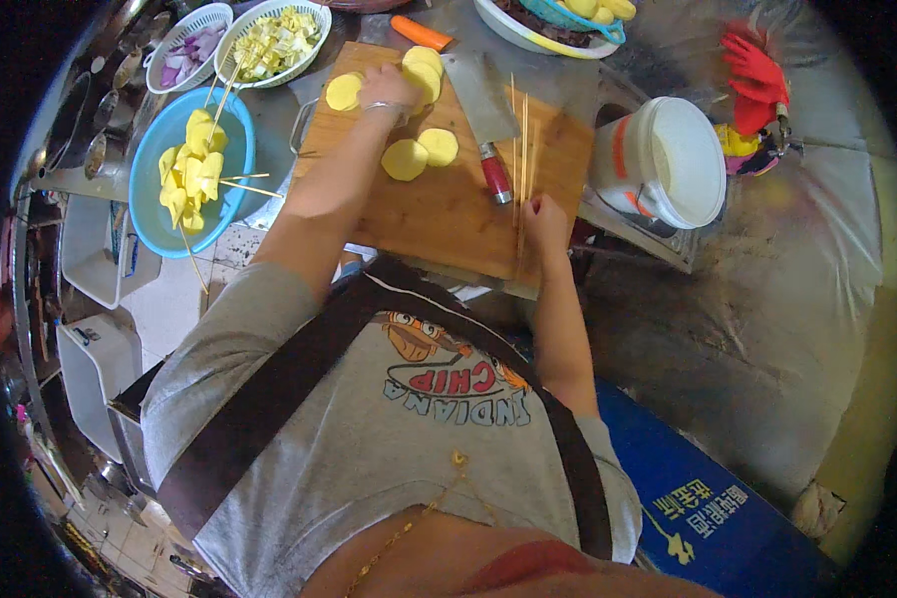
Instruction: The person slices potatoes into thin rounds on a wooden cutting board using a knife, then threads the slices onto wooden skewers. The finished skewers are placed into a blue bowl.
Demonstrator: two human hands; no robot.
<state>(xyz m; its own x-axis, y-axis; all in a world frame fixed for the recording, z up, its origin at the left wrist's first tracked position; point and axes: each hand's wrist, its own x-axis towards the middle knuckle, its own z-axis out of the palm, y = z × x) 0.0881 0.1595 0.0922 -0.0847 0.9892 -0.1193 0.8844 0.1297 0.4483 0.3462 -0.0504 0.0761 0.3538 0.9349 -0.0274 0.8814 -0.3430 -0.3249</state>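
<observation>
Round yellow potato slices [405,159] lie in small groups on the wooden cutting board [429,214]. My left hand [389,88] reaches to the board's far side, among the slices, its fingers stretched out; the fingertips are partly hidden. At the board's right side my right hand [545,221] is closed on a thin wooden skewer [534,149]. More skewers [515,169] lie lengthwise beside it. A cleaver [480,100] with a red handle rests between the slices and the skewers. To the left, a blue basin [149,189] contains skewered potato slices [191,179].
Far left stand baskets of chopped cabbage [277,42] and purple onion [191,58]. A carrot [421,33] lies beyond the board. At the right are a white bucket [686,164] and red gloves [755,80]. A bowl [543,40] with a blue strainer of potatoes sits far right.
</observation>
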